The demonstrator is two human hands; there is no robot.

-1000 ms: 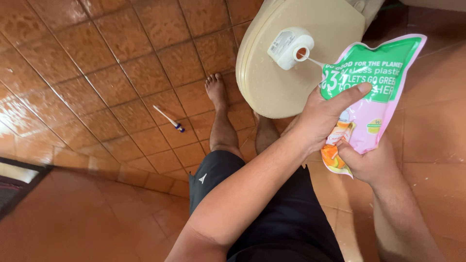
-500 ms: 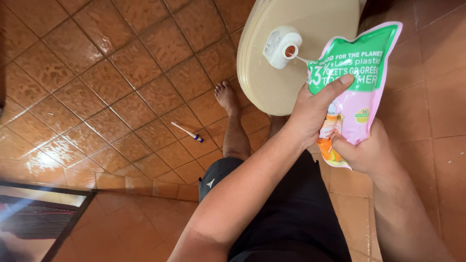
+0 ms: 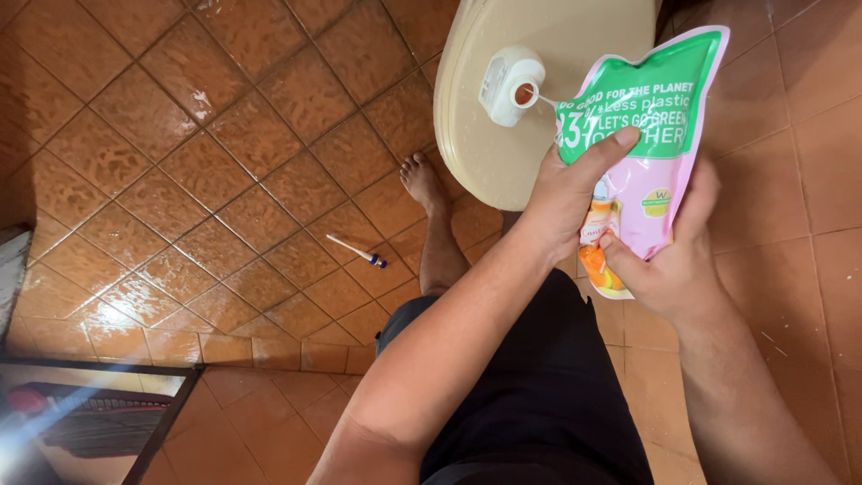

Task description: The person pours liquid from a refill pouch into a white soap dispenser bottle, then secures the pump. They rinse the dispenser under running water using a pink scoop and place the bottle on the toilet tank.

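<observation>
— Where is the pouch sitting right now?

— The pink and green pouch (image 3: 660, 144) is up in the upper right of the frame. Both hands are holding it. The left hand (image 3: 566, 193) is gripping its left edge, with the thumb lying across the green part. The right hand (image 3: 669, 260) is closing around its bottom end

— Which way is it pointing?

— Its long side is running from the lower middle up toward the upper right corner. It is leaning, and its top left corner is tipping toward the white bottle (image 3: 505, 83)

— And where is the bottle from the hands?

— It is standing up and to the left of them, on the beige lid (image 3: 503, 162). A thin stream is going from the pouch corner into the bottle's open mouth. The corner is near the mouth but not touching it

— Which hand is closer to the bottle?

— The left one. The right one is lower down, farther away
</observation>
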